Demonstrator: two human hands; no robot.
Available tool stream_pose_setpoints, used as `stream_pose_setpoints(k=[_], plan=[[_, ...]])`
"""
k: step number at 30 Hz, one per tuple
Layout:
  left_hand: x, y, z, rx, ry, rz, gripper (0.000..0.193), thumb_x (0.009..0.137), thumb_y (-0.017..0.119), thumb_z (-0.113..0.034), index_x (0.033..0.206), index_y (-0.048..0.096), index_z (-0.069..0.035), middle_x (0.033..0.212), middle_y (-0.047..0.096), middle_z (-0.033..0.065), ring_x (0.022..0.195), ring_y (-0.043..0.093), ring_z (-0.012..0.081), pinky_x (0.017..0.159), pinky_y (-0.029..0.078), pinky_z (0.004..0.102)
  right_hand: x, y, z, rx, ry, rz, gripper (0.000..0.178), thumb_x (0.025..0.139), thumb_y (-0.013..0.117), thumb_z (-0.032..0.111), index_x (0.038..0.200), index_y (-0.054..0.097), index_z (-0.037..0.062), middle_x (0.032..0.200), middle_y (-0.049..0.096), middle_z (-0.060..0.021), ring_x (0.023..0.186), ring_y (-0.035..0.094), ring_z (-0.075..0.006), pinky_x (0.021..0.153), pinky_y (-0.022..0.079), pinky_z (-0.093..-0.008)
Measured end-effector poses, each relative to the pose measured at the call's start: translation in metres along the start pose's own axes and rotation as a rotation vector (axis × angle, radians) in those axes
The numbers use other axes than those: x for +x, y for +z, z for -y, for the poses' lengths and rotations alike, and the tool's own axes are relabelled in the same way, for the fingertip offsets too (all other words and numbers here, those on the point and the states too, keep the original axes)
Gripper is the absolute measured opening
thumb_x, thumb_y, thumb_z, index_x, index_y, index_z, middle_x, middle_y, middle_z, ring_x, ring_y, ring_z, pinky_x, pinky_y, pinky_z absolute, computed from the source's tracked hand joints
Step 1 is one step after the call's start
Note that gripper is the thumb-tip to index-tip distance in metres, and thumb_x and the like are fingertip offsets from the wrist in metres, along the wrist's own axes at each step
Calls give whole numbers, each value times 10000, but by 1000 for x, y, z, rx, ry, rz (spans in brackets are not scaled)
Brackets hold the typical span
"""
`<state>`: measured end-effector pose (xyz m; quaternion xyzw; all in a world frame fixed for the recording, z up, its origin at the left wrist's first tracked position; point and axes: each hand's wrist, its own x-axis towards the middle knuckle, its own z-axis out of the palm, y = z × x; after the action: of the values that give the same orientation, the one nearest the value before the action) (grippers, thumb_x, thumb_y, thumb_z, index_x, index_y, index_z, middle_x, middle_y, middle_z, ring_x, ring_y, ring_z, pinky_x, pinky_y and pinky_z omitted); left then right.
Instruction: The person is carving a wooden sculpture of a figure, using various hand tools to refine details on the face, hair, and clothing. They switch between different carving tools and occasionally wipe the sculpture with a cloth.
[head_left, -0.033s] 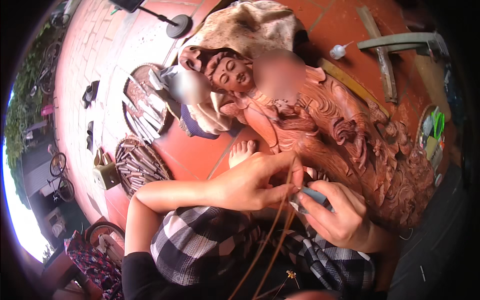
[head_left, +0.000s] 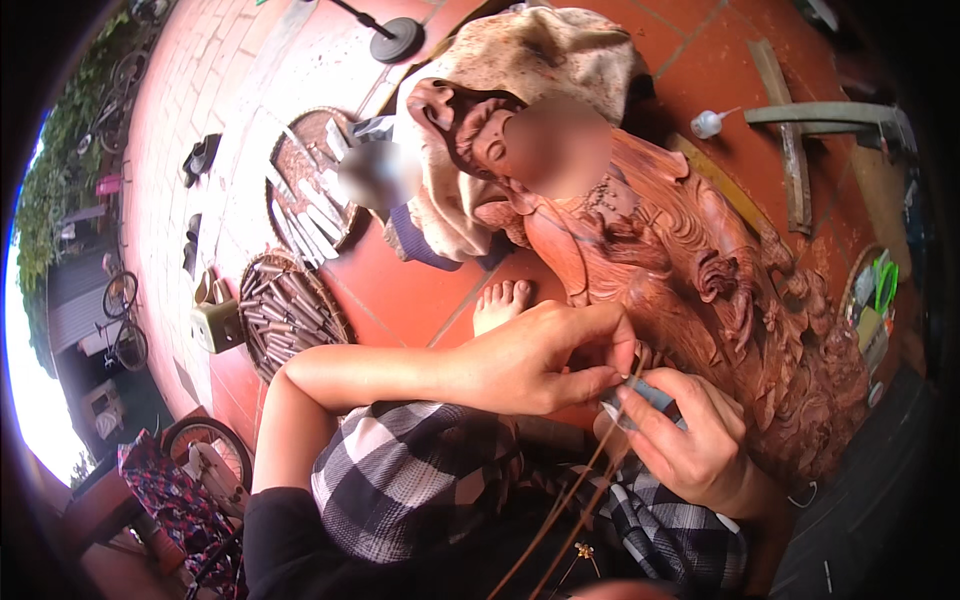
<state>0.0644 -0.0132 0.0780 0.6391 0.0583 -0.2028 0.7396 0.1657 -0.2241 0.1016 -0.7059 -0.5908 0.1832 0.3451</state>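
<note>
A small grey-blue folded piece [head_left: 652, 397], which looks like sandpaper, is pinched between the thumb and fingers of my right hand [head_left: 695, 445]. Its paler end faces the fingertips of my left hand [head_left: 540, 360], whose thumb and forefinger are bent together beside it; whatever they grip is too small to make out. Thin brown cords [head_left: 570, 495] run from the fingertips down to the lower edge. Just beyond both hands lies a large carved reddish wooden figure [head_left: 665, 265], its head end resting on a stained pale cloth [head_left: 545, 50].
On the left stand a round basket of wooden-handled tools [head_left: 285, 315] and a tray with several pale blades [head_left: 310, 215]. A green metal box [head_left: 215, 322] is beside the basket. To the right are a white squeeze bottle [head_left: 707, 124], a wooden bar [head_left: 785, 140] and green-handled scissors [head_left: 885, 285].
The whole scene has shifted rightward in the picture as the view turned. Both hands keep nearly the same pose, the right one still pinching the grey-blue piece.
</note>
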Motion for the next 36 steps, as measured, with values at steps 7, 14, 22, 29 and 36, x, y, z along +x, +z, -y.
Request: stream_pose_setpoints(k=[7,14,22,29,36], plan=[[-16,3,18,28,310,-47,183,895,678,-157,981,588,-22,769,661,72,687,642,193,599,484,323,13,11,21,-65,-49,-11,249,662,765,-7,903,705,-1,806,585,-89,634,600,-266,559,492,-365],[-36,-3,20,-7,485,-64,254,836,764,-173,980,628,-15,802,679,101,766,673,222,655,511,339,19,10,31,-170,-73,21,210,683,755,20,879,684,-9,779,585,-98,613,593,-276,551,480,-368],[-82,-65,31,257,358,-90,129,870,701,-110,919,653,-2,809,700,100,716,691,217,629,506,353,33,8,38,-96,-136,145,364,791,764,207,1072,691,-13,901,648,-139,742,648,-315,645,521,-382],[-173,-139,197,708,-520,-671,248,852,706,-189,1006,677,4,915,731,139,797,719,260,678,568,367,29,19,27,-208,-108,209,292,784,749,76,1051,698,-29,907,660,-143,763,658,-312,686,534,-382],[-280,-258,267,490,-866,-1774,189,808,730,-264,944,782,-143,920,747,113,928,713,275,878,535,382,32,16,22,-263,-111,165,280,776,740,31,1046,699,-30,890,660,-138,783,657,-316,702,533,-390]])
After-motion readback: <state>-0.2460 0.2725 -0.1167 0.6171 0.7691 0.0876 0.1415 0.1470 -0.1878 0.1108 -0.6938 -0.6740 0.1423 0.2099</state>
